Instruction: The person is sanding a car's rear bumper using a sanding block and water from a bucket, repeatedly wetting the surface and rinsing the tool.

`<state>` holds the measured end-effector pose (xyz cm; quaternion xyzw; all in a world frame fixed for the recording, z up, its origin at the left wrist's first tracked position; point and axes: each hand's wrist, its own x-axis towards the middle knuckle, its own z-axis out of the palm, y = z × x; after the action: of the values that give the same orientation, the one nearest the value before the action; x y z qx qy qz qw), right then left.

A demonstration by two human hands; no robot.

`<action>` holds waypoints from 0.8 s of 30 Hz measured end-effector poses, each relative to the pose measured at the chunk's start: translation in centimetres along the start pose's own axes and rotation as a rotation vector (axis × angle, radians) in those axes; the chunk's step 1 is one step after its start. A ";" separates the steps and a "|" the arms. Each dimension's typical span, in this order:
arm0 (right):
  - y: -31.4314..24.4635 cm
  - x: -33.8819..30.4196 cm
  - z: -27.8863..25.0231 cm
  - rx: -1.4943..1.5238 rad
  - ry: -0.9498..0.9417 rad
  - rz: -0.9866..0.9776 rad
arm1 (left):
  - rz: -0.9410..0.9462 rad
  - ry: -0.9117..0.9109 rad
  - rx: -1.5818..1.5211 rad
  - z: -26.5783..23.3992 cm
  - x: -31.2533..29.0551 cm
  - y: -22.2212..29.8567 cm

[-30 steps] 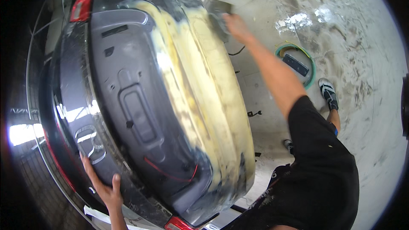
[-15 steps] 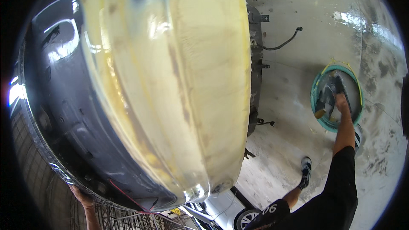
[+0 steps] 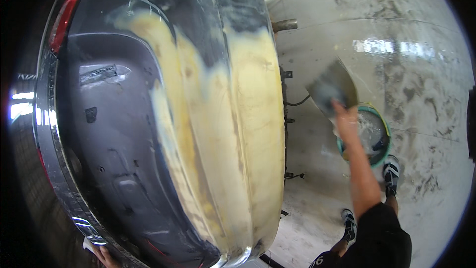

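My right hand (image 3: 344,114) grips a dark, wet-looking sheet of sandpaper (image 3: 331,85), smeared by motion. It is raised over the rim of a green bucket (image 3: 382,158) on the floor. Murky water (image 3: 369,129) shows inside, partly hidden by my forearm. On the left stands the dark rear of a car (image 3: 124,134), with a broad coat of yellowish filler (image 3: 255,134) along it. At the lower left my left hand (image 3: 105,255) is beside the car's edge near a shiny emblem. Its fingers are partly closed by a small whitish thing (image 3: 89,244) that I cannot make out.
Brackets, a thin black cable (image 3: 299,103) and a pipe end (image 3: 286,25) stick out from under the car. A red tail light (image 3: 73,15) shows at the upper left. The stained grey floor (image 3: 411,94) is wet, with my shoes (image 3: 391,166) near the bucket.
My right hand has come up out of the bucket with the sheet of sandpaper, moving left toward the car. The view has shifted, showing more of the car's far end and tail light.
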<state>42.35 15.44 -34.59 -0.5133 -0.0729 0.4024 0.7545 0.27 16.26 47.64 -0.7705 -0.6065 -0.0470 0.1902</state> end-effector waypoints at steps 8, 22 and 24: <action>-22.7 0.8 20.8 -0.670 -0.321 -0.706 | 0.043 -0.070 -0.198 6.7 -0.7 13.4; -22.0 14.9 19.3 -0.586 -0.324 -0.982 | 0.004 -0.130 0.006 6.3 -1.2 15.5; -25.7 21.7 19.3 -0.516 -0.321 -0.909 | 0.054 -0.115 0.034 6.8 -0.4 16.3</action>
<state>60.37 40.25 -10.86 -0.5305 -0.4980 0.0781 0.6815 14.64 15.18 37.41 -0.7847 -0.5962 0.0128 0.1694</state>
